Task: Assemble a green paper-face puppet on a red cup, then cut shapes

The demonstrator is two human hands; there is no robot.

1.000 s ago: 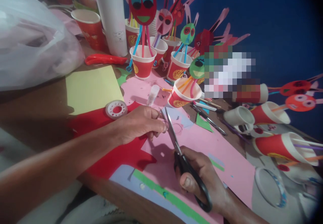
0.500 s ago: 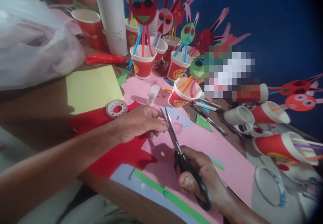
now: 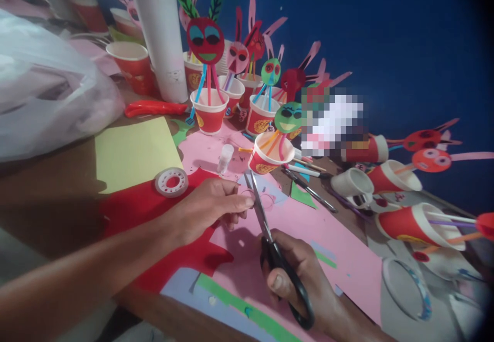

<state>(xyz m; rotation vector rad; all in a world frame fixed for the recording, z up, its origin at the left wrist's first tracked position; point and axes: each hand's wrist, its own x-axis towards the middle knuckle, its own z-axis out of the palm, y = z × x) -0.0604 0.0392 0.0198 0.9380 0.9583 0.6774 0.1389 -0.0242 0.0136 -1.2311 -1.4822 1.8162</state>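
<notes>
**Clerk:** What did each hand have?

**Inspector:** The left hand (image 3: 210,203), centre of frame, pinched a small pink piece (image 3: 250,197) between thumb and forefinger. The right hand (image 3: 297,272), lower centre, was closed through the black handles of the scissors (image 3: 266,226). The blades pointed away, a little parted, and met the piece at the left fingertips.

**Clerk:** Why held so?

**Inspector:** In my judgement the pinch sat close to the blades to keep the thin piece stiff and easy to turn. It was held just above the pink sheet (image 3: 309,229), which lay flat under both hands.

**Clerk:** And the surroundings?

**Inspector:** The cups stood at the back and right, probably to keep them clear of the cutting. The tape (image 3: 171,182) and the vial (image 3: 225,157) lay near the left hand.

**Clerk:** Counts?

**Inspector:**
- One pair of scissors and one vial.
- Two rolls: the tape and a ring (image 3: 405,288) at lower right.
- One yellow sheet (image 3: 133,151), one red sheet (image 3: 131,208) and one pink sheet.
- One green strip (image 3: 247,311) at the bottom edge.
- Five standing figure cups (image 3: 210,115) that I could be sure of, at upper centre. Any others behind them were hidden.
- Four lying cups (image 3: 393,177) at right.
- One empty cup (image 3: 131,64), one white tube (image 3: 162,38) and one bag (image 3: 46,95), all at upper left.
</notes>
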